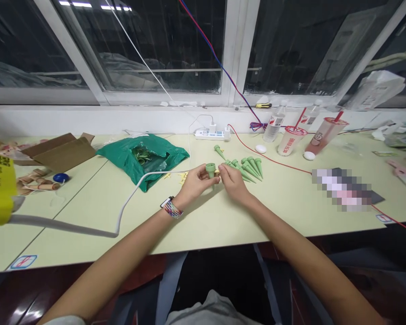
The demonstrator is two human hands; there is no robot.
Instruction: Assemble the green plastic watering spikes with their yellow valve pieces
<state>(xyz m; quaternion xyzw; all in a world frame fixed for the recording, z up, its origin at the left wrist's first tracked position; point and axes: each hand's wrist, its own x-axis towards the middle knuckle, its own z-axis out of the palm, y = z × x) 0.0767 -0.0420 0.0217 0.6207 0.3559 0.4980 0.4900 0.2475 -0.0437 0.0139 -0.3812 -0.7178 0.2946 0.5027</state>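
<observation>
My left hand [196, 183] is closed around a green plastic watering spike [210, 169], its wide round head facing up and its lower part hidden by the fingers. At the side of that head, my right hand [233, 180] pinches a small yellow plastic valve piece [217, 172], mostly covered by the fingertips. Behind the right hand lie several more green spikes [251, 168], points toward me. One separate spike [219, 151] rests farther back with a yellow bit near it. Loose yellow pieces [182, 177] are scattered left of my left hand.
A torn green plastic bag [155, 151] holds more green parts. A grey cable [117, 228] crosses the left side. The power strip [212, 134], bottles [275, 123] and drink cups [291, 141] stand at the back. A red cord [274, 160] runs right, past a pixelated object [345, 189].
</observation>
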